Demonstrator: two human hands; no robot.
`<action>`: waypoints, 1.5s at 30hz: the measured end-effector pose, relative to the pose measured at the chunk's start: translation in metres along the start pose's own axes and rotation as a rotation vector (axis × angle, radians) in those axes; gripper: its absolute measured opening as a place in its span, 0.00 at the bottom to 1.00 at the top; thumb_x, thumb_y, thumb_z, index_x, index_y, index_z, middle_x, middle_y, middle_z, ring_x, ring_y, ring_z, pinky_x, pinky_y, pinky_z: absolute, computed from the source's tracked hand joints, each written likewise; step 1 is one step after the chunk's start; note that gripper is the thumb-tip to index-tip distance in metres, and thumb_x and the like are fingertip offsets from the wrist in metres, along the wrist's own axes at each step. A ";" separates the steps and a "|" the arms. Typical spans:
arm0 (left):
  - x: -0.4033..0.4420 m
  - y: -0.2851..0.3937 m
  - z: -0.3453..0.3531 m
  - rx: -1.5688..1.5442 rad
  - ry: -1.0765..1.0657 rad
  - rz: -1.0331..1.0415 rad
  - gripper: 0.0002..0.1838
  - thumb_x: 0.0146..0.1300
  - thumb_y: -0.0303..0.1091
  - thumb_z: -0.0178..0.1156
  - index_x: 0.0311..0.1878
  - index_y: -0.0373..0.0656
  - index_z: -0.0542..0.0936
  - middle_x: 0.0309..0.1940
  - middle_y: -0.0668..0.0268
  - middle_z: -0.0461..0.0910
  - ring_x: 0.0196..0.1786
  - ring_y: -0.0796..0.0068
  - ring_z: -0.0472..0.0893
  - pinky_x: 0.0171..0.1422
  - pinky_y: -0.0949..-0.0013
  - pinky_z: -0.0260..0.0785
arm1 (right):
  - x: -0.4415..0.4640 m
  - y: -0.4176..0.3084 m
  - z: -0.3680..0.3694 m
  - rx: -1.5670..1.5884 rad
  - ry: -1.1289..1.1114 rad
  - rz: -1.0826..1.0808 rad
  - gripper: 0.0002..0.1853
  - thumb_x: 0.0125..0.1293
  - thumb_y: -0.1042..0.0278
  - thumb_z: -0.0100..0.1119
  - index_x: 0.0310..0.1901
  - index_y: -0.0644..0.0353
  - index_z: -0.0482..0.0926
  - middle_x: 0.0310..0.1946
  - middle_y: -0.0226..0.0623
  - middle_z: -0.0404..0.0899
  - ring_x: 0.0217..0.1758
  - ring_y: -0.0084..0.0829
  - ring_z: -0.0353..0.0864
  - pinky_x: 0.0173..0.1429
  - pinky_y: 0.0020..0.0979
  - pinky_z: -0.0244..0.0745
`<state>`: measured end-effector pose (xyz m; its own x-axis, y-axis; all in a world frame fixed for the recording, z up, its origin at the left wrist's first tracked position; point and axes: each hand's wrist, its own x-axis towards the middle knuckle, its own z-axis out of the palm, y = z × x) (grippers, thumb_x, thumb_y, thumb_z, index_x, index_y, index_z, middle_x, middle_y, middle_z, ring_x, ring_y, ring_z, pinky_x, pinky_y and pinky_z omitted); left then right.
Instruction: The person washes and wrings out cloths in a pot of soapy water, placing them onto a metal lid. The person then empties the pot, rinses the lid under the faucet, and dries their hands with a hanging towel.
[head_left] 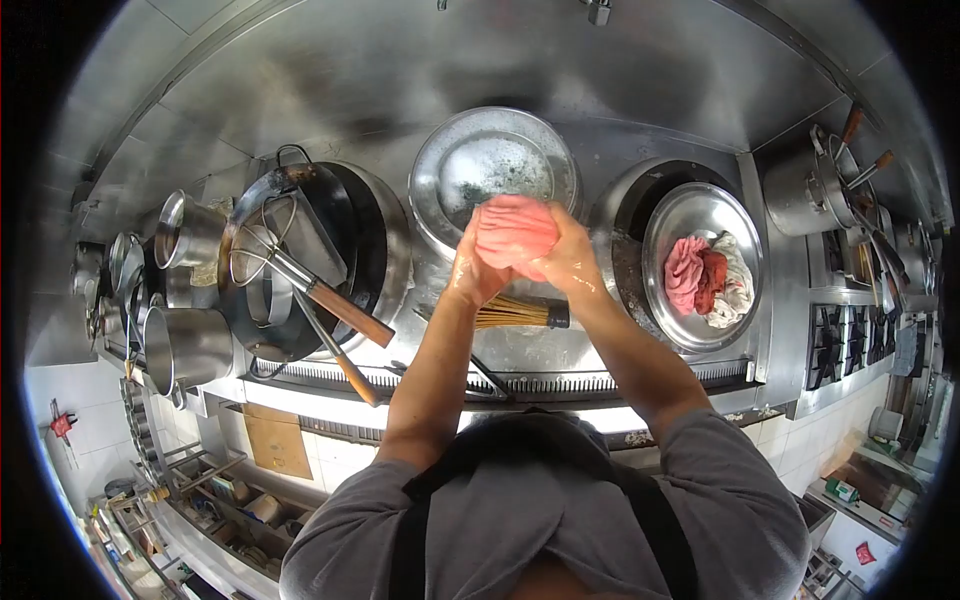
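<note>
Between both palms I hold a bunched pink cloth [516, 228], raised over the front edge of a round metal lid or pan [490, 150]. My left hand [474, 268] wraps the cloth's left side, and my right hand [572, 255] presses around its right side. Both hands and forearms look wet. Below them, a bamboo wok brush [515, 316] with a dark band lies on the steel stove top. To the right, a round metal tray [685, 335] holds crumpled pink, red and whitish cloths [712, 280].
On the left, a dark wok [240, 320] holds wooden-handled strainers and ladles [345, 312]. Metal pots [188, 345] stand further left. Beyond the tray are a large pot [800, 195] and gas burners [840, 340]. A slotted drain [560, 384] runs along the front edge.
</note>
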<state>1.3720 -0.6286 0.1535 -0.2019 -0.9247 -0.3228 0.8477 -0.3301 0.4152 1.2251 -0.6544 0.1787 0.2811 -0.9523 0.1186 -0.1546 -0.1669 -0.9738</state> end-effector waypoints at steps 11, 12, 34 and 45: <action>0.042 -0.010 -0.025 0.059 -0.169 0.154 0.10 0.61 0.32 0.54 0.43 0.37 0.76 0.41 0.59 0.81 0.45 0.63 0.81 0.54 0.64 0.73 | -0.026 0.021 -0.002 -0.414 0.155 -0.281 0.45 0.38 0.68 0.79 0.62 0.63 0.68 0.57 0.45 0.74 0.58 0.38 0.77 0.63 0.35 0.71; 0.041 -0.009 -0.023 0.062 -0.170 0.155 0.10 0.61 0.32 0.54 0.43 0.37 0.76 0.41 0.59 0.81 0.45 0.63 0.81 0.54 0.64 0.73 | -0.027 0.018 -0.003 -0.412 0.157 -0.283 0.45 0.38 0.68 0.79 0.62 0.63 0.68 0.57 0.45 0.74 0.58 0.38 0.77 0.63 0.35 0.71; 0.023 -0.016 -0.021 0.198 0.084 0.222 0.15 0.54 0.21 0.51 0.44 0.33 0.79 0.40 0.58 0.82 0.42 0.65 0.83 0.49 0.63 0.78 | -0.019 0.032 -0.004 -0.684 -0.041 -0.389 0.32 0.53 0.72 0.65 0.62 0.61 0.68 0.51 0.51 0.78 0.53 0.46 0.79 0.55 0.41 0.76; 0.015 -0.007 0.003 0.165 -0.153 0.309 0.11 0.53 0.28 0.58 0.39 0.35 0.76 0.32 0.61 0.79 0.33 0.70 0.79 0.42 0.68 0.73 | -0.051 0.018 0.008 0.385 -0.257 0.626 0.21 0.53 0.62 0.71 0.48 0.59 0.80 0.35 0.29 0.82 0.38 0.25 0.79 0.45 0.29 0.76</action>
<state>1.3610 -0.6408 0.1483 -0.0308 -0.9989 -0.0358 0.7922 -0.0462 0.6085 1.2160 -0.6073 0.1532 0.4678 -0.7429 -0.4788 -0.0301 0.5280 -0.8487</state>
